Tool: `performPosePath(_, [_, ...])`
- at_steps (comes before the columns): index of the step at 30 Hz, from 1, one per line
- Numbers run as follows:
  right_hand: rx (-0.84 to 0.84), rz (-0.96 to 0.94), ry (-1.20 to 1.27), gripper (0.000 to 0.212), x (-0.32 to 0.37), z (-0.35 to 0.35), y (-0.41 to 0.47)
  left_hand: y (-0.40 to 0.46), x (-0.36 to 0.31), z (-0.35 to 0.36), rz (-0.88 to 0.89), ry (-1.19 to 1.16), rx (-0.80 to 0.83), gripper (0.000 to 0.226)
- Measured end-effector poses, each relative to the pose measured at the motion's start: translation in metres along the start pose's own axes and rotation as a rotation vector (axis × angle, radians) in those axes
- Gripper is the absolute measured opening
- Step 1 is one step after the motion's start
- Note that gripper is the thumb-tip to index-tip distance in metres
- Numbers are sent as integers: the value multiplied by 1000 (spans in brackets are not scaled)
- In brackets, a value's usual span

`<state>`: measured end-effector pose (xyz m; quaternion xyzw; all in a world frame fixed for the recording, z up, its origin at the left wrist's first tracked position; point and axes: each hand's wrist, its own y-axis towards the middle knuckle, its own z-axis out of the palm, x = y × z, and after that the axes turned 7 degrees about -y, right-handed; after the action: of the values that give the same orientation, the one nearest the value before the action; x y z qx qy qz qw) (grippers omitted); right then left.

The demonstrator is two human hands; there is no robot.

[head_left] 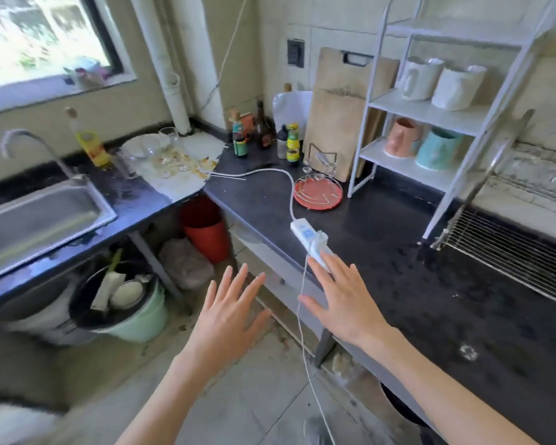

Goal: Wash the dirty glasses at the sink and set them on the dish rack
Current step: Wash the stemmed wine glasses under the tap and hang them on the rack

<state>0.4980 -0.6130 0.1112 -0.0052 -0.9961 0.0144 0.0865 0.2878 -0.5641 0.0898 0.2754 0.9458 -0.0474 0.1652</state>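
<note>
Several dirty glasses (161, 149) stand on a stained white board in the counter's far corner, one upright glass (168, 135) at the back. The steel sink (39, 216) with its curved tap (23, 139) lies at the left. A wire dish rack (514, 248) sits on the dark counter at the right. My left hand (228, 313) floats over the floor with its fingers spread, holding nothing. My right hand (344, 297) hovers flat at the counter's front edge, its fingertips at the end of a white power strip (308, 239).
A white shelf (430, 114) holds mugs. Cutting boards (341, 123) lean on the wall behind sauce bottles (264, 136) and a red round tray (318, 194). A yellow bottle (90, 146) stands by the tap. Buckets and a bin (122, 313) sit under the counter.
</note>
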Motion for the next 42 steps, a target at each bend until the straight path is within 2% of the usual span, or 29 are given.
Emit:
performPosePath(4, [-11,-151,62,70,70,-4,52,-21,67,-37,-154,14,-82,77])
performPosePath(8, [-19,-289,29,68,122,2,111,-30,123,-53,-278,18,-241,86])
performPosePath(13, [-14,-402,27,67,172,9,203,1,190,-82,-436,4,-299,93])
performPosePath(20, [-8,-448,44,66,211,-4,330,69,260,-122,-538,24,-303,99])
performPosePath(36, [62,-369,5,64,246,27,568,241,427,-144,-524,-23,-130,106])
performPosePath(42, [90,-276,19,64,265,43,674,307,494,-165,-468,-47,-140,105])
